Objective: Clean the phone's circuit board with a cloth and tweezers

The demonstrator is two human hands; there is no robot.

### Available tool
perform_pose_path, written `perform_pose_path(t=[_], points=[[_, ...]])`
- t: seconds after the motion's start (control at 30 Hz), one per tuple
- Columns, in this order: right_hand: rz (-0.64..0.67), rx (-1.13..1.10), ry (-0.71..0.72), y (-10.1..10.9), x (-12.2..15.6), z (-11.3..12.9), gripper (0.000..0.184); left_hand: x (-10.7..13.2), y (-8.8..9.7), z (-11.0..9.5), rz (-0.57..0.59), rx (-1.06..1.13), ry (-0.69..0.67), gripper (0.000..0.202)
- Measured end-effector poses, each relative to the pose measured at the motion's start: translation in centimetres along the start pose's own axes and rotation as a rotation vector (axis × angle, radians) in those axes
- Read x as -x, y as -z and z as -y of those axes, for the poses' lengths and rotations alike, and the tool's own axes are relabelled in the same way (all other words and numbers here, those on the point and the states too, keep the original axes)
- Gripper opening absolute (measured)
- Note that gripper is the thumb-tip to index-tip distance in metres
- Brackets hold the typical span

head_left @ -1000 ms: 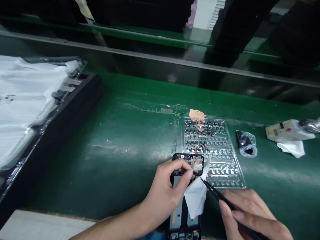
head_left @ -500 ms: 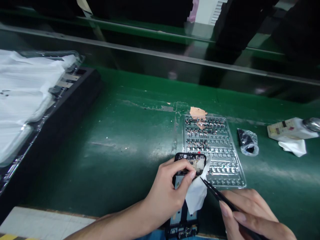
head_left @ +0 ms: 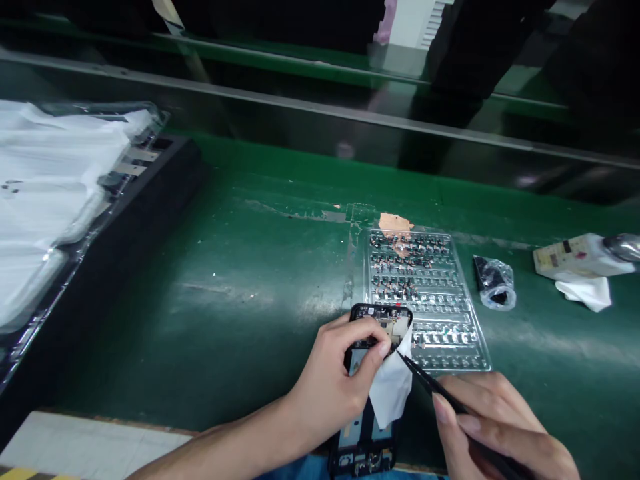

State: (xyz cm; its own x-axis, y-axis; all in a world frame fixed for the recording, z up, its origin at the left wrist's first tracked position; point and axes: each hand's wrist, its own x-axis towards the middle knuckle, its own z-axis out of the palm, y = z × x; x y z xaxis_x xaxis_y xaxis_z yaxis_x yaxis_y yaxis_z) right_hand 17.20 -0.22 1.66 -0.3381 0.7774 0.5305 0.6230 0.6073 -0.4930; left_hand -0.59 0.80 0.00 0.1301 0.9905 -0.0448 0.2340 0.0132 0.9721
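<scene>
Two bare hands over an opened, black-framed smartphone (head_left: 367, 433), which lies at the near edge of a scuffed dark-green bench top (head_left: 260, 267). Left hand (head_left: 340, 370): thumb and forefinger tips together above the phone's upper end, circuitry exposed beside them; cannot tell what, if anything, is between them. Soft white cloth (head_left: 393, 393) drapes from there down across the phone's right side. Right hand (head_left: 500, 420): closed round slim black tweezers (head_left: 425, 380), points at the cloth's upper edge, contact unclear. Clear ridged plastic tray (head_left: 445, 320) beyond the phone, small dark parts (head_left: 395, 288) mostly in its far rows. Further right, crumpled clear plastic bag (head_left: 495, 283) with black contents, then white metal-topped bottle (head_left: 567, 257).
</scene>
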Motion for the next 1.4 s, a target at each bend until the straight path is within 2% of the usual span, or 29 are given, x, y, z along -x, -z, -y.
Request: perform_pose_path(t=[0.1, 0.3, 0.77, 0.97, 1.13, 1.4], points=[[-0.042, -0.004, 0.002, 0.2, 0.2, -0.1, 0.014, -0.1, 0.0, 0.0, 0.007, 0.049, 0.03, 0.019], [-0.034, 0.017, -0.007, 0.4, 0.4, -0.6, 0.017, -0.2, 0.0, 0.0, 0.033, 0.143, 0.073, 0.019], [-0.021, 0.022, 0.027, 0.2, -0.1, -0.1, 0.012, -0.4, -0.1, 0.0, 0.043, 0.137, 0.069, 0.019], [-0.024, 0.015, 0.052, 0.5, -0.6, 0.0, 0.011, -0.3, 0.0, 0.0, 0.011, 0.122, 0.047, 0.019], [0.0, -0.054, 0.089, 0.7, -0.1, -0.2, 0.023, -0.3, 0.1, -0.2, 0.005, 0.066, 0.028, 0.019], [0.066, 0.024, 0.067, 0.6, 0.2, -0.6, 0.009, 0.1, -0.1, -0.1, 0.001, 0.001, 0.003, 0.017]])
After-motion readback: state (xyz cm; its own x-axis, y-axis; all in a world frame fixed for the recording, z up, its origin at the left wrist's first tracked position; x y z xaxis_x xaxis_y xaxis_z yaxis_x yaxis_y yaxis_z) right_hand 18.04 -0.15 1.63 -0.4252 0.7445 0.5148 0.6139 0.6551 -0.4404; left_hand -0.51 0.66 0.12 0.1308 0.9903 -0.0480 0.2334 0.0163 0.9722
